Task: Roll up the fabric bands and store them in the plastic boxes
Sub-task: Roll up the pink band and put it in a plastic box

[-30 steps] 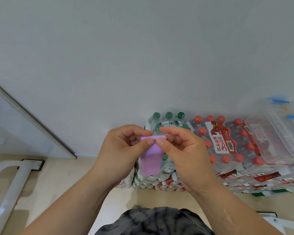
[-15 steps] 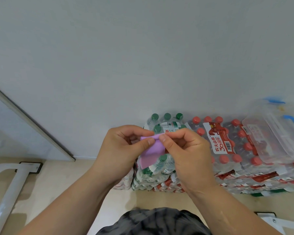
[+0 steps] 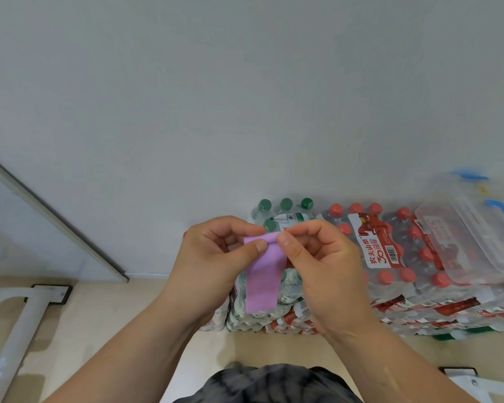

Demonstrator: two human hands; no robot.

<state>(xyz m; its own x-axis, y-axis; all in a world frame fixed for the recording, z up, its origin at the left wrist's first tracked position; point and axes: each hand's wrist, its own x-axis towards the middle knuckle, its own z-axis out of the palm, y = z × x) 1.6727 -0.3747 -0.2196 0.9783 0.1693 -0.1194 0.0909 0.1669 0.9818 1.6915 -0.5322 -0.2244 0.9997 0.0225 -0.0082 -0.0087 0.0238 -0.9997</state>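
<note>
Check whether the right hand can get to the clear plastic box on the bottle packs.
Probably yes: the clear plastic box sits to the right of the right hand, atop the red-capped bottle packs, with nothing between. But that hand is pinching the purple fabric band.

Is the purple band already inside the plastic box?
No, both the left hand and right hand pinch the purple band in the air, apart from the plastic box on the bottle packs.
</note>
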